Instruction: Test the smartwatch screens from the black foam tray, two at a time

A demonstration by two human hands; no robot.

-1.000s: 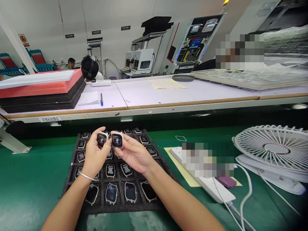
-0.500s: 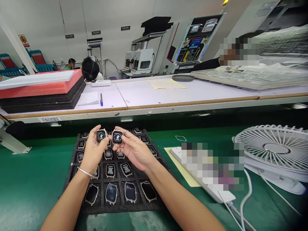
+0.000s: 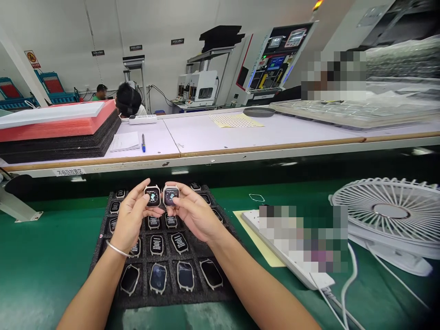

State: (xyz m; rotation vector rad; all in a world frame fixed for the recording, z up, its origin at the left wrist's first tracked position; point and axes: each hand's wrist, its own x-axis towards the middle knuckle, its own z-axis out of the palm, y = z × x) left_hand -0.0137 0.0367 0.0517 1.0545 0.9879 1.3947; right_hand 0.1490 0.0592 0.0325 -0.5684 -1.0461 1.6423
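My left hand (image 3: 132, 215) is closed on a smartwatch case (image 3: 153, 194) with a lit screen, its thumb at the screen's left edge. My right hand (image 3: 194, 208) grips a second smartwatch case (image 3: 171, 192), also lit, with the thumb resting on the lower part of the glass. The two cases are held side by side with faces up and have no straps. Below them lies a black foam tray (image 3: 113, 300) of more watch cases, partly covered by my hands and forearms. Middle-row watches (image 3: 157, 245) show white text; the front-row watches (image 3: 158, 277) have dark screens.
To the right stand a white power strip (image 3: 292, 254) over a yellow sheet (image 3: 266, 256) and a white fan (image 3: 392, 215) with trailing cables. Beyond the green bench, a raised shelf (image 3: 192, 135) carries foam sheets (image 3: 58, 133), a notepad, a pen and clear trays. Other people sit farther back.
My left hand has turned its watch more toward the camera and moved slightly right. The right hand's watch has shifted a little right and up, its thumb still on the screen.
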